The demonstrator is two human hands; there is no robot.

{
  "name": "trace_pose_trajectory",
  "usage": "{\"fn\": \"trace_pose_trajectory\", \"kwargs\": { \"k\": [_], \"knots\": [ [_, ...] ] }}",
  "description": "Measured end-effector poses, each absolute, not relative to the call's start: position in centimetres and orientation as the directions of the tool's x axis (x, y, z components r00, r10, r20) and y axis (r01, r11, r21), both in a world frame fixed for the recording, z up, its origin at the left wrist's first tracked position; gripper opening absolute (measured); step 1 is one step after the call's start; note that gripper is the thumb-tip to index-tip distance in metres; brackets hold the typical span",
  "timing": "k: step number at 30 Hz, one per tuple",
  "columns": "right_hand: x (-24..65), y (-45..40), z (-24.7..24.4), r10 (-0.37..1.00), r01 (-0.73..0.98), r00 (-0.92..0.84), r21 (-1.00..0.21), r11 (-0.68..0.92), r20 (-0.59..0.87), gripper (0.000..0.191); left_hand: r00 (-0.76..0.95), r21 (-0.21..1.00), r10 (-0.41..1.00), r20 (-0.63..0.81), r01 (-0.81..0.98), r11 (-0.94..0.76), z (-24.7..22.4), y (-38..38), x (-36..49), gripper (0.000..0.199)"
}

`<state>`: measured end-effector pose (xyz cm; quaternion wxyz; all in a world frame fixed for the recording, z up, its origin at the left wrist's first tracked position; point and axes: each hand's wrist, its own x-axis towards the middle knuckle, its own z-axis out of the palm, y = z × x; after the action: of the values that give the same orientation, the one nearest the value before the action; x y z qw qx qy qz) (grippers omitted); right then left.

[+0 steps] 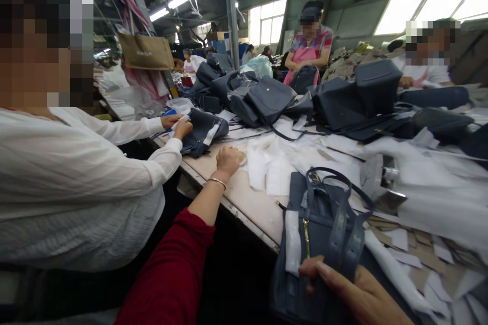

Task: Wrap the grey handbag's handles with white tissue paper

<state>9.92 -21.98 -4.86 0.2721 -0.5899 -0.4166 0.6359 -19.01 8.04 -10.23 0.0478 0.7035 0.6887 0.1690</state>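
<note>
My left hand (227, 161), below a red sleeve and a bracelet, reaches out over the table's near edge. Its fingers are closed round a pale yellow roll of tape (242, 157). A dark blue leather backpack (324, 223) with handles and a gold zip lies in front of me on the right. Across its lower part rests my right hand (351, 284), fingers bent and gripping the bag beside a white foam wrap (293, 244). The thumb lies next to the curled forefinger; the other fingertips are partly hidden.
On my left, a co-worker in white handles another dark bag (204, 132). A pile of dark bags (263, 99) fills the table's far side. White foam sheets (278, 172), a metal device (385, 175) and card scraps (423, 254) lie about. Other people stand or sit beyond.
</note>
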Motion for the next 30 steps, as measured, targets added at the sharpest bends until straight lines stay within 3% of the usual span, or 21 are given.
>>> {"fn": "trace_pose_trajectory", "kwargs": {
  "k": [11,14,22,27,30],
  "knots": [
    [9.3,-22.6,-5.6,0.885,0.010,-0.092,-0.889,-0.457,-0.456,0.049,0.469,0.335,0.873,0.131,0.808,-0.485,-12.1,1.7,-15.9,0.030],
    [9.4,-23.1,-5.7,0.893,-0.003,-0.050,-0.894,-0.449,-0.448,0.046,0.469,0.375,0.869,0.155,0.786,-0.491,-11.9,1.8,-15.2,0.008],
    [9.7,-23.5,-6.0,0.937,0.004,-0.012,-0.937,-0.349,-0.349,0.043,0.349,0.535,0.867,0.354,0.685,-0.494,-7.7,-1.9,-15.5,0.018],
    [9.3,-23.7,-5.4,0.944,0.070,-0.004,-0.942,-0.329,-0.330,0.044,0.288,0.646,0.820,0.495,0.508,-0.569,-4.5,-6.7,-16.1,0.013],
    [9.1,-23.9,-4.5,0.941,0.133,0.026,-0.932,-0.337,-0.336,0.046,0.201,0.744,0.843,0.500,0.398,-0.536,-2.4,-10.6,-16.1,0.018]
  ]
}}
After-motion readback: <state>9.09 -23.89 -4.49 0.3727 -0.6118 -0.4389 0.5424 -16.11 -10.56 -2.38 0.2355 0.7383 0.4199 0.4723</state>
